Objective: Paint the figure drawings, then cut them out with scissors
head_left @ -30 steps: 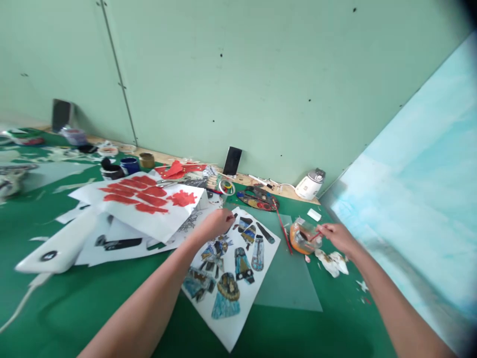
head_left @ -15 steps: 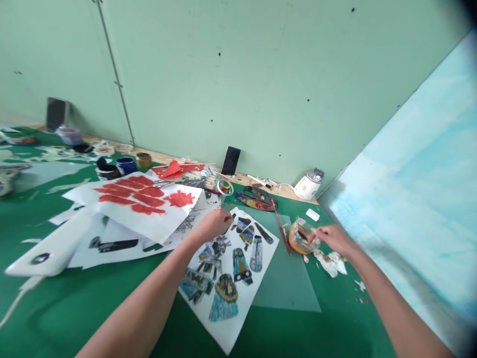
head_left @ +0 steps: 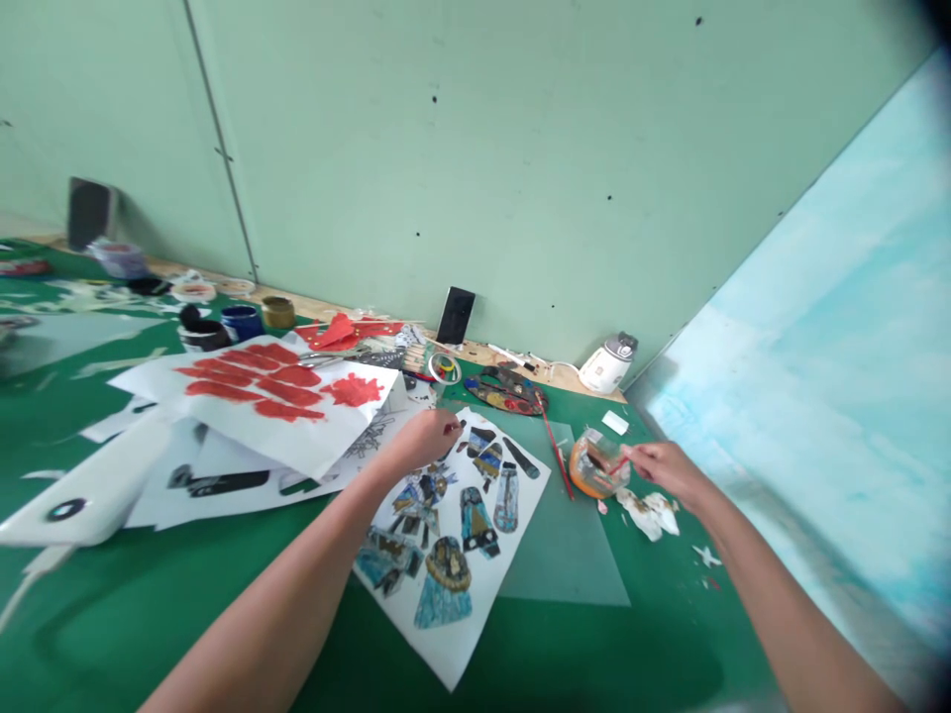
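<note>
My right hand (head_left: 665,467) pinches the red handle of a paintbrush (head_left: 618,464), whose other end is down inside an orange-based clear jar (head_left: 590,477). My left hand (head_left: 429,437) is closed just above the upper left edge of a white sheet with painted shapes (head_left: 486,594) in blue, brown and black. Whatever its fingers may hold is hidden. A second red-handled brush (head_left: 556,451) leans on a paint palette (head_left: 499,398) behind the sheet. Crumpled tissue (head_left: 648,515) lies beside the jar, below my right hand.
Left of my hands lie a sheet with red paint strokes (head_left: 253,381) and a white corded device (head_left: 81,495). Paint pots (head_left: 242,323) stand farther back. A phone (head_left: 456,315) leans on the wall, with a white appliance (head_left: 607,364) to the right. A translucent sheet (head_left: 569,564) covers part of the green table.
The view has shifted slightly, so everything sits a little farther left and higher. My right hand still has the brush in the jar; my left hand stays closed over the sheet.
</note>
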A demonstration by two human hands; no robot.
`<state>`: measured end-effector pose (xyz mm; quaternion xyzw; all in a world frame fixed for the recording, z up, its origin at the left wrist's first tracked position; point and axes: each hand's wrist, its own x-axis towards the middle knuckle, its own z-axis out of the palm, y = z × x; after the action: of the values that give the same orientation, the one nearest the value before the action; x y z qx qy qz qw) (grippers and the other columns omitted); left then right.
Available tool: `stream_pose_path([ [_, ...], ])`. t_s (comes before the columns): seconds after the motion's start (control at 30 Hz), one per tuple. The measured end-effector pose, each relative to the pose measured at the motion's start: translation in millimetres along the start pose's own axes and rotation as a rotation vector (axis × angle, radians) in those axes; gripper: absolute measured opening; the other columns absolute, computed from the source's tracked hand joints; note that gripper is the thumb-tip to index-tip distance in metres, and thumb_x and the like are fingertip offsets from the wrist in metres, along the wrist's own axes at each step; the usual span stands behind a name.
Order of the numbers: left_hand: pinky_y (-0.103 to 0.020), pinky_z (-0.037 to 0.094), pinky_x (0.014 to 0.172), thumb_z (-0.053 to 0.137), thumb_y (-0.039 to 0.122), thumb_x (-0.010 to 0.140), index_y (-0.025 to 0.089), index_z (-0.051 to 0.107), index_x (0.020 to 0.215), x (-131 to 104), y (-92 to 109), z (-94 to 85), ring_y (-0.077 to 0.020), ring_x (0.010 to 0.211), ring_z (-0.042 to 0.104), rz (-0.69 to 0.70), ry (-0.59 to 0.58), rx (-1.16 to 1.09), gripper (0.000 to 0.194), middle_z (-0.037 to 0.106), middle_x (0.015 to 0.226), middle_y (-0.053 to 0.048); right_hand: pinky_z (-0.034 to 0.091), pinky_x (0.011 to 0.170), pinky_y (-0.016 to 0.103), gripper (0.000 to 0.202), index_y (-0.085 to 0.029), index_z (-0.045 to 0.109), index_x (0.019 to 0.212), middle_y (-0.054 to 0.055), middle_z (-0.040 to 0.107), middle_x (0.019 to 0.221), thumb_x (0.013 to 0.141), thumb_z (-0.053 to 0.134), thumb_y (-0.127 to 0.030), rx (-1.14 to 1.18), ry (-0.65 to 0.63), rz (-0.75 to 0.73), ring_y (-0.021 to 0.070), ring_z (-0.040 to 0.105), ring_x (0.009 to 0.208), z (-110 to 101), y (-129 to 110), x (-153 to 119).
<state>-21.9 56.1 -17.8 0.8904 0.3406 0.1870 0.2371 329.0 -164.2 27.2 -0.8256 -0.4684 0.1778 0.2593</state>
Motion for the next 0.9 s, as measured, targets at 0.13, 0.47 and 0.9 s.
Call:
stream_pose_path([
  [0.13, -0.026, 0.036, 0.062, 0.051, 0.026, 0.086, 0.02, 0.06, 0.066, 1, 0, 0.5, -0.0167, 0.065, 0.056, -0.012, 0.002, 0.009, 0.022, 0.064, 0.067, -0.004, 0.026, 0.05, 0.027, 0.061, -0.018, 0.059, 0.048, -0.002, 0.045, 0.042, 0.068, 0.062, -0.076, 0.035, 0.032, 0.002, 0.0122, 0.036, 0.046, 2, 0, 2],
  [0.47, -0.026, 0.04, 0.065, 0.052, 0.031, 0.087, 0.019, 0.066, 0.073, 6, -7, 3.8, -0.0186, 0.069, 0.061, -0.02, 0.0, 0.016, 0.024, 0.068, 0.071, -0.006, 0.038, 0.048, 0.027, 0.062, -0.016, 0.069, 0.067, 0.002, 0.06, 0.054, 0.073, 0.061, -0.078, 0.229, 0.353, -0.028, 0.0134, 0.047, 0.047, -21, 2, -13],
  [0.9, -0.027, 0.042, 0.066, 0.048, 0.037, 0.088, 0.02, 0.07, 0.078, 9, -11, 3.6, -0.0205, 0.071, 0.065, -0.009, -0.008, 0.021, 0.029, 0.072, 0.074, -0.007, 0.047, 0.063, 0.033, 0.056, -0.02, 0.067, 0.069, 0.005, 0.068, 0.061, 0.077, 0.062, -0.075, 0.179, 0.752, -0.232, 0.0205, 0.062, 0.06, -29, -34, -22],
])
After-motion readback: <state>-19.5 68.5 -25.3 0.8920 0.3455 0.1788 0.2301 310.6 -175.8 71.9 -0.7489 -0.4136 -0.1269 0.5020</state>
